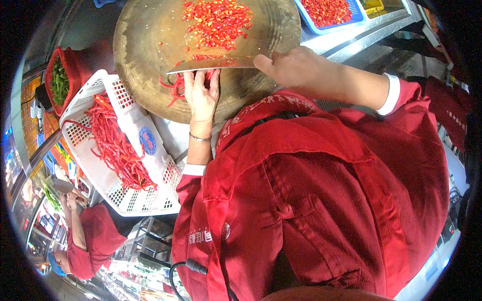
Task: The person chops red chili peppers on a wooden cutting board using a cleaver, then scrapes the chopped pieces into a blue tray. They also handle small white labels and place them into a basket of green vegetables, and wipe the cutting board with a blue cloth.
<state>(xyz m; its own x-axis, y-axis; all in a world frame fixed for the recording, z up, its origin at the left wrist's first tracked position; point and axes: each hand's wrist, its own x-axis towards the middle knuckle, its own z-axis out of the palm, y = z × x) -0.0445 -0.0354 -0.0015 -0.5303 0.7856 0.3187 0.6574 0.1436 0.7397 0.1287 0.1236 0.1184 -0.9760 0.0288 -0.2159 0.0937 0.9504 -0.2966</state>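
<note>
A round wooden chopping block (145,49) lies before me. My right hand (292,67) grips a cleaver (222,63), its blade stretching leftward across the block and its handle hidden in my fist. Behind the blade, my left hand (201,88) holds whole red chilies (177,88) down on the wood, fingertips close against the steel. Some chili tails stick out to the left of the fingers. On the blade's far side lie freshly cut pieces, and beyond them spreads a heap of chopped red chili (218,24).
Left of the block stands a white perforated plastic basket (165,150) of whole red chilies (116,146). A red bag (71,90) holds green vegetables (59,82). At the far right sits a blue basket (320,30) with chopped chili. A co-worker (90,240) works at lower left.
</note>
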